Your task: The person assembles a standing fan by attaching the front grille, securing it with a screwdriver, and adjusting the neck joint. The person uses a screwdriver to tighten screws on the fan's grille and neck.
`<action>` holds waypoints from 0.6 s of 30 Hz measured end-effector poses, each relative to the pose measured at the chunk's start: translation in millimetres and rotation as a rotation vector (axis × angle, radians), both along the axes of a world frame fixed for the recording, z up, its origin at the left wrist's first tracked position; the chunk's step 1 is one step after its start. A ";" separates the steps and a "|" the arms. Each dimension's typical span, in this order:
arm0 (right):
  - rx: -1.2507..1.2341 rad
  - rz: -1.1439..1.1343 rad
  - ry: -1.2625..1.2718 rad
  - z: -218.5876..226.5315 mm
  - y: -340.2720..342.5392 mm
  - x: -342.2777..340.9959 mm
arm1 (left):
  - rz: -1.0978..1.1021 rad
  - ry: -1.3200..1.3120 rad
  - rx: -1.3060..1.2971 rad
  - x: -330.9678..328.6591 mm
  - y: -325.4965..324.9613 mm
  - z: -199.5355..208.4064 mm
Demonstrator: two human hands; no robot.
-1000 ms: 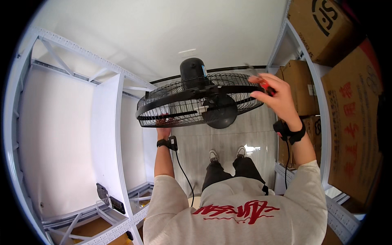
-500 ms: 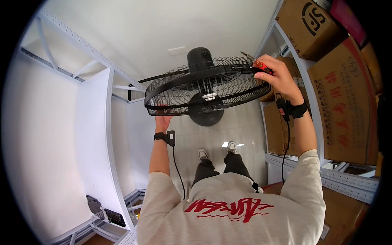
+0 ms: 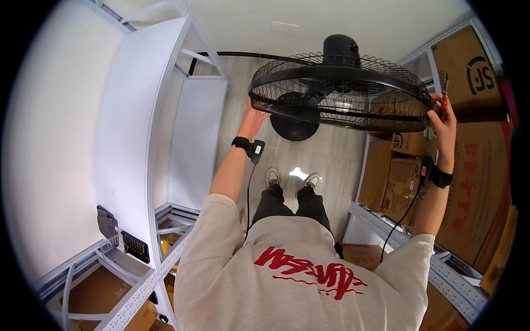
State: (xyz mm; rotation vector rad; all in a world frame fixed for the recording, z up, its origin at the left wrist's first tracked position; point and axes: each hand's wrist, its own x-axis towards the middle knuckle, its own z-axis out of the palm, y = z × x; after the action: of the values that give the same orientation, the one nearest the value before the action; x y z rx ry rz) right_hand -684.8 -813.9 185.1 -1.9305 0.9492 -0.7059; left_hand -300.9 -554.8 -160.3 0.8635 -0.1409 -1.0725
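A black pedestal fan (image 3: 339, 71) stands in front of me, its round wire cage seen edge-on and its round base (image 3: 295, 126) on the floor. My left hand (image 3: 253, 120) grips the left rim of the cage, with the fingertips partly behind the wires. At the opposite rim, my right hand (image 3: 445, 124) is closed around the cage edge. That same hand also holds a red screwdriver (image 3: 445, 100), its metal shaft pointing up and away. A white round hub piece (image 3: 343, 106) shows through the wires.
To the left stands a white shelf unit (image 3: 130, 132) with a black bit case (image 3: 136, 246) and a dark flat piece (image 3: 107, 222) low on it. Cardboard boxes (image 3: 475, 182) fill the metal rack on the right. Cables run from the bands on both wrists.
The fan cage and both hands have moved right in the view, and the cage now slopes down to the right. My right hand has gone lower on the rim, still with the screwdriver.
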 end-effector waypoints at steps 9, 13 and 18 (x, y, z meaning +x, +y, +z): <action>-0.224 -0.003 -0.031 -20.6 -6.7 -15.1 | -0.006 -0.322 0.124 -5.9 -4.5 -1.8; 0.009 -0.022 -0.305 -28.1 -8.5 -18.1 | 0.002 -0.402 0.033 6.6 -2.1 -32.5; 0.183 -0.484 -0.552 -75.4 1.2 -45.1 | 0.066 -0.331 0.000 2.3 -8.3 -26.5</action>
State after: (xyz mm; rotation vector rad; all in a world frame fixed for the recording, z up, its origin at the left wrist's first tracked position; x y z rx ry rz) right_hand -729.9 -812.7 109.7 -1.2422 1.0784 -1.2987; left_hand -298.7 -563.1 -186.8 1.0344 -0.3864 -0.8620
